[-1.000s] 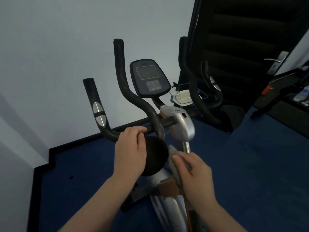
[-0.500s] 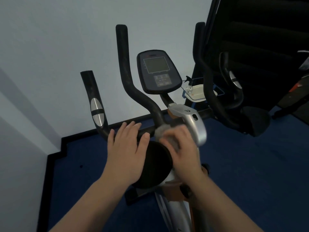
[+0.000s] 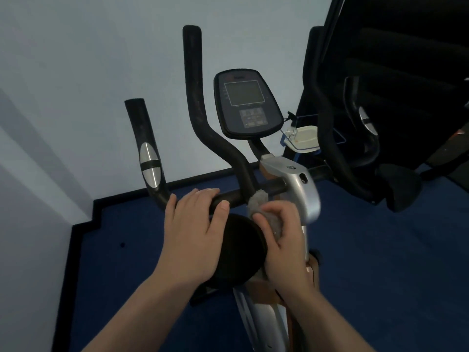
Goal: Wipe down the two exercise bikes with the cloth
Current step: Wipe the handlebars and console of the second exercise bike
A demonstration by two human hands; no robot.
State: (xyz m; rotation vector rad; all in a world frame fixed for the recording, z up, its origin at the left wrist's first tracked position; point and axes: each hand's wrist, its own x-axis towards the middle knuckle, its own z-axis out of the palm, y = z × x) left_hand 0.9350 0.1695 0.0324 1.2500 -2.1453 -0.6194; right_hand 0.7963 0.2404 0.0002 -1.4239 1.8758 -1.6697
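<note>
The left hand (image 3: 193, 232) rests spread fingers (image 3: 203, 193) on the bike (image 3: 289, 179) handlebar (image 3: 228, 198) while the right hand (image 3: 284, 240) fingers (image 3: 262, 222) pinch the grey cloth (image 3: 261, 207) against it.

The exercise bike (image 3: 286, 189) stands upright on the blue floor, close to the pale wall. Its black handlebar (image 3: 228, 196) runs crosswise, with two curved black uprights rising on the left side; the outer one carries a silver sensor plate. A dark console (image 3: 247, 104) with a grey screen and keypad sits tilted above the silver stem housing. A round black pad lies below the bar. The cloth (image 3: 264, 212) is grey and bunched, pressed against the handlebar where bar meets stem.
</note>
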